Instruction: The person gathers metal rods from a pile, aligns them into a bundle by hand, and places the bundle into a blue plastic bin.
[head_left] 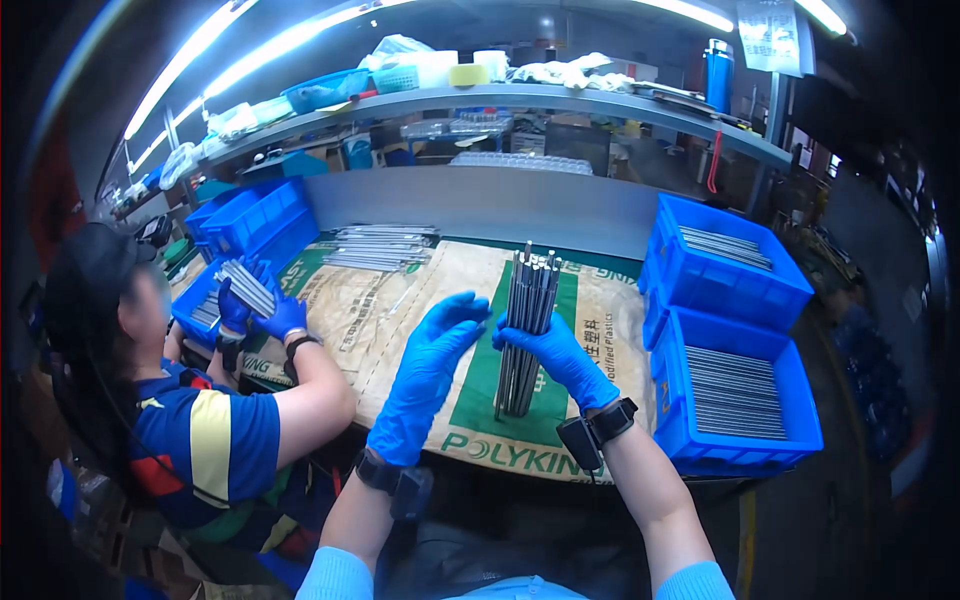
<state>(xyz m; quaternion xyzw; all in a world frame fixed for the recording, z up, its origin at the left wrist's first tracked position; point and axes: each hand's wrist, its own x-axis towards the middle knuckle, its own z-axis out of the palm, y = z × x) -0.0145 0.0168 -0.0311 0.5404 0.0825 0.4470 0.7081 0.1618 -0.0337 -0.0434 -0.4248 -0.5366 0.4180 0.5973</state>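
Observation:
A bundle of thin metal rods [522, 370] stands nearly upright on the printed sack sheet [410, 345], its upper ends slightly uneven. My right hand [550, 350], in a blue glove, is wrapped round the middle of the bundle. Just left of the rods, my left hand [445, 330], gloved in blue too, is raised with its fingers stretched and slightly curved. It appears apart from the rods and holds nothing. Dark bands with small boxes circle both of my wrists.
Blue bins of rods [735, 395] stand at the right, one behind another. Loose rods [375, 247] lie at the back left. On the left, a co-worker [215, 420] holds rods over a blue bin [200, 305]. A cluttered shelf [480, 97] spans the back above a metal panel [480, 205].

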